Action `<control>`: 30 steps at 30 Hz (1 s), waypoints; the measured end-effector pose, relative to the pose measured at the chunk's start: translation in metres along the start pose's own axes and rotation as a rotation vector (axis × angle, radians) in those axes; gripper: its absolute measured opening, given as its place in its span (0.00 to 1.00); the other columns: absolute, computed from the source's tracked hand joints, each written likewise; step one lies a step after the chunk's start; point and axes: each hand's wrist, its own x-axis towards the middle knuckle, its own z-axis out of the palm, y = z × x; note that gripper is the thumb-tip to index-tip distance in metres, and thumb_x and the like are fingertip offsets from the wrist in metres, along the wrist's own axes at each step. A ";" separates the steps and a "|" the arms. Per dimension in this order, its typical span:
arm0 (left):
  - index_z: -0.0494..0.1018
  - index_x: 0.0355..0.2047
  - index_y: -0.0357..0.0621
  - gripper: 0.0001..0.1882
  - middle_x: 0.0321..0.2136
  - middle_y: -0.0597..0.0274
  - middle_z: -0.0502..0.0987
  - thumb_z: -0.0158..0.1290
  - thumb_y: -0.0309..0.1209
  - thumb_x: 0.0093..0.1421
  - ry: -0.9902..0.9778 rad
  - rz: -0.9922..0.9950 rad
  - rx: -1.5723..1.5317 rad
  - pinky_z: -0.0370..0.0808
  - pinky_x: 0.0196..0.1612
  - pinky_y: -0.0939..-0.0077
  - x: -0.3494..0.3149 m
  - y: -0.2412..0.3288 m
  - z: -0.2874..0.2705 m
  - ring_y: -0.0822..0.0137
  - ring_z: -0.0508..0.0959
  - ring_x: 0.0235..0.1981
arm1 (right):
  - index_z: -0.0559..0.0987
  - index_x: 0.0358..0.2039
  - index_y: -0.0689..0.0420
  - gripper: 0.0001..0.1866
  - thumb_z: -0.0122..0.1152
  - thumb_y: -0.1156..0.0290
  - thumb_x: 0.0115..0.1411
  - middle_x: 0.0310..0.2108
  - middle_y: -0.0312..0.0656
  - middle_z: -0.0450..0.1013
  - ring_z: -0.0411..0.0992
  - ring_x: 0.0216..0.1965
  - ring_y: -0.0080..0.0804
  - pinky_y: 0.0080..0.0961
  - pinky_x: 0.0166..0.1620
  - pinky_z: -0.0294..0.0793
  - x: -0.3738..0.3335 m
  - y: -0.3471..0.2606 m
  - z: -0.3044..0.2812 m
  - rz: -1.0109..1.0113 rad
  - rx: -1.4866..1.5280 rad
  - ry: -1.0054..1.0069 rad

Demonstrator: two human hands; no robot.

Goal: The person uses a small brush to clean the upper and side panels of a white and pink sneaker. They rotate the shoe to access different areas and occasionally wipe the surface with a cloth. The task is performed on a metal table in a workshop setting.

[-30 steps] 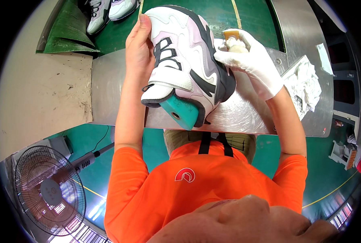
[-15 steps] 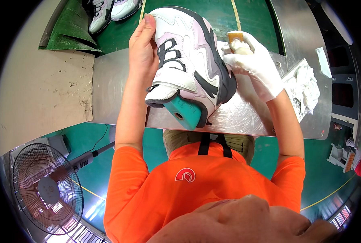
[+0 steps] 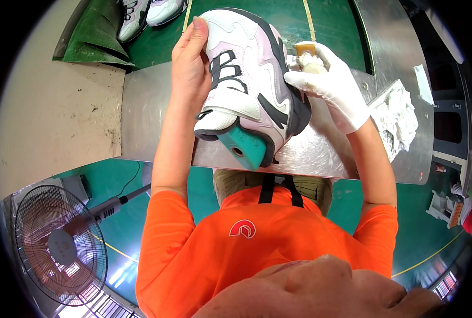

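Note:
A white, pale-purple and black sneaker [image 3: 241, 79] is held up over the metal table edge, toe pointing away from me. My bare left hand [image 3: 190, 61] grips it by the toe end, thumb on the upper, its other fingers hidden beneath. A teal shoe last [image 3: 245, 147] sticks out of the ankle opening. My right hand [image 3: 334, 87], in a white glove, is closed around a small tool with an orange-yellow block [image 3: 306, 49] and a whitish lump; its exact kind is unclear. The right thumb lies beside the sole's edge; whether it touches cannot be made out.
Beyond the metal table [image 3: 146, 106] runs a green surface with yellow lines. Other sneakers [image 3: 164, 11] stand at the far left by a green flap [image 3: 95, 40]. A crumpled white cloth [image 3: 397, 116] lies at the right. A fan [image 3: 61, 246] stands at lower left.
The sneaker has shifted slightly to the right and turned a little. My right thumb has straightened and moved left along the sole's edge.

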 end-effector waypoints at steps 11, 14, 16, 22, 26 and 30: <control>0.73 0.45 0.34 0.18 0.40 0.59 0.78 0.51 0.39 0.66 0.016 0.038 0.022 0.74 0.44 0.77 0.000 0.000 0.001 0.70 0.78 0.40 | 0.73 0.49 0.59 0.27 0.70 0.74 0.46 0.36 0.33 0.73 0.70 0.34 0.16 0.14 0.38 0.70 -0.002 -0.004 -0.002 0.031 -0.054 0.000; 0.72 0.45 0.34 0.18 0.39 0.59 0.78 0.50 0.39 0.66 0.015 0.042 0.035 0.75 0.44 0.77 0.000 0.000 0.002 0.70 0.78 0.40 | 0.73 0.50 0.59 0.28 0.69 0.74 0.46 0.36 0.33 0.73 0.70 0.33 0.16 0.14 0.38 0.70 -0.003 -0.005 0.002 0.033 -0.031 0.005; 0.72 0.45 0.34 0.18 0.39 0.59 0.78 0.50 0.39 0.66 0.007 0.039 0.038 0.75 0.44 0.77 -0.002 0.002 0.003 0.70 0.78 0.40 | 0.73 0.50 0.58 0.28 0.69 0.74 0.46 0.36 0.33 0.73 0.70 0.34 0.16 0.14 0.38 0.70 -0.003 -0.004 0.002 0.028 -0.024 -0.001; 0.72 0.45 0.35 0.18 0.40 0.59 0.78 0.49 0.40 0.67 0.010 0.020 0.019 0.75 0.44 0.77 -0.002 0.002 0.003 0.70 0.78 0.40 | 0.73 0.50 0.58 0.28 0.69 0.74 0.46 0.37 0.35 0.73 0.71 0.35 0.17 0.15 0.39 0.71 -0.002 -0.001 -0.005 0.014 -0.101 0.001; 0.72 0.45 0.35 0.19 0.40 0.60 0.78 0.49 0.41 0.67 -0.008 0.021 0.033 0.73 0.46 0.78 0.002 -0.001 -0.005 0.71 0.77 0.41 | 0.71 0.51 0.58 0.29 0.67 0.77 0.47 0.40 0.37 0.73 0.72 0.36 0.19 0.17 0.40 0.73 0.007 0.014 -0.019 -0.102 -0.239 0.101; 0.72 0.45 0.35 0.19 0.41 0.61 0.77 0.48 0.42 0.67 -0.007 -0.023 0.041 0.72 0.47 0.79 0.005 -0.003 -0.013 0.72 0.76 0.42 | 0.69 0.51 0.60 0.31 0.66 0.72 0.44 0.39 0.42 0.74 0.74 0.38 0.29 0.22 0.45 0.72 0.009 0.016 -0.017 -0.347 -0.506 0.316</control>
